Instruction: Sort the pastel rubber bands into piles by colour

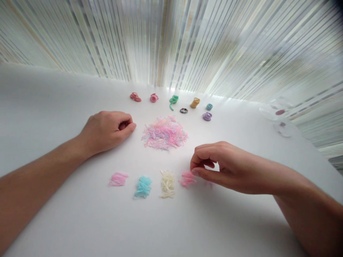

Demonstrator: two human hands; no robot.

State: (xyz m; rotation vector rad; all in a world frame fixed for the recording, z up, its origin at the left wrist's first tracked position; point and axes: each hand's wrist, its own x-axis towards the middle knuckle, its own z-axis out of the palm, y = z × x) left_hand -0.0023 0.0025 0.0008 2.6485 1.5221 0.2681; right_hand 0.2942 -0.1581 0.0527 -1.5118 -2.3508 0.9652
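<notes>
A loose mixed pile of small pastel rubber bands [164, 134] lies mid-table. My left hand [105, 130] rests on the table just left of it, fingers curled closed, with nothing visible in them. Nearer to me are sorted heaps: a lilac-pink heap [118, 179], a blue heap [143, 186], a cream heap [168, 184] and a deeper pink heap [187, 179]. Over the right edge of the deeper pink heap, my right hand [219, 164] has thumb and fingertips pinched together; whatever is between them is hidden. Behind that hand, another pink heap [209, 184] is mostly covered.
Along the back lie a red coil [135, 97], pink coil [154, 97], green coil [174, 100], tan roll [195, 103], blue roll [209, 106], purple coil [207, 116] and multicoloured ring [183, 111]. Clear plastic items [278, 109] stand right. A string curtain [160, 43] hangs behind.
</notes>
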